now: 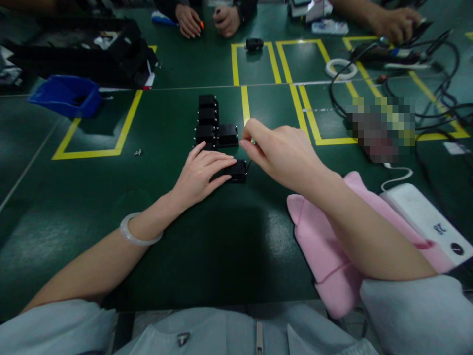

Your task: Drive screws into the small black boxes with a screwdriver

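My left hand (201, 172) lies across the near black block (237, 170), its thumb and fingers holding the block against the green table. To the right, my right hand (286, 150) is closed in a pinch beside the block's right end. A thin dark shaft seems to run from its fingertips down to the block, but what it belongs to is hidden. Beyond the left fingers stand several similar black blocks: one at the back (207, 102), another to the right (227, 134). Small metal bits show along their sides.
A few tiny metal pieces (138, 153) lie left of my hands. Farther left are a blue bin (68, 96) and black trays (121, 54). A pink cloth (325, 246) and white power bank (424, 217) sit under and beside my right forearm. Cables (458, 59) and co-workers' hands (226, 20) are opposite.
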`<state>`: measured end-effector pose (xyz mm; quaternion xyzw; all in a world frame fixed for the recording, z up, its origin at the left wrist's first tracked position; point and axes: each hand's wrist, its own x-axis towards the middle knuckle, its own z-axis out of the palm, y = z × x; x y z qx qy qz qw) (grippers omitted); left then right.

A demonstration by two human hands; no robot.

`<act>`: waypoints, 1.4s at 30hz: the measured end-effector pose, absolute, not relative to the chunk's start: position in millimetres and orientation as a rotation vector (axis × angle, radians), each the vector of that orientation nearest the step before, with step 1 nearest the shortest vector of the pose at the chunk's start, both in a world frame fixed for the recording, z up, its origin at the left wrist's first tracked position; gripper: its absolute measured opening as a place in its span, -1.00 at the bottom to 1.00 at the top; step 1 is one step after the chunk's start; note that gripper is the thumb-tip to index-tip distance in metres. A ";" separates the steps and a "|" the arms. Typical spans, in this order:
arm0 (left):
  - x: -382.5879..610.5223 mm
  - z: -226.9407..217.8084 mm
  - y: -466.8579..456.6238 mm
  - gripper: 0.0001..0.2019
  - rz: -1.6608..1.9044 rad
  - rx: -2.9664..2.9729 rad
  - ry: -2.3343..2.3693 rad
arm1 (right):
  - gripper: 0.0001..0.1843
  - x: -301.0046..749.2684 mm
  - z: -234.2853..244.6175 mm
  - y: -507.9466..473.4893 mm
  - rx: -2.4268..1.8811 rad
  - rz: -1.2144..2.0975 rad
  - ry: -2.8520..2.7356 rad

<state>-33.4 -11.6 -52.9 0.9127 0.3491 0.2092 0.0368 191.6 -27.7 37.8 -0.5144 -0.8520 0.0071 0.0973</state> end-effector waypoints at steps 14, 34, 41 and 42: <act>-33.6 -52.3 -12.2 -0.64 0.642 2.781 1.084 | -0.62 193.2 36.7 -27.4 -1.508 0.056 -2.516; -34.0 -52.9 -11.7 -0.65 0.625 2.782 1.097 | -0.64 193.6 38.1 -27.8 -1.494 0.053 -2.522; -34.7 -53.8 -11.5 -0.64 0.627 2.780 1.096 | -0.64 193.4 36.8 -29.0 -1.466 0.072 -2.503; -34.7 -53.7 -11.4 -0.64 0.622 2.775 1.100 | -0.63 193.3 36.8 -29.1 -1.470 0.069 -2.510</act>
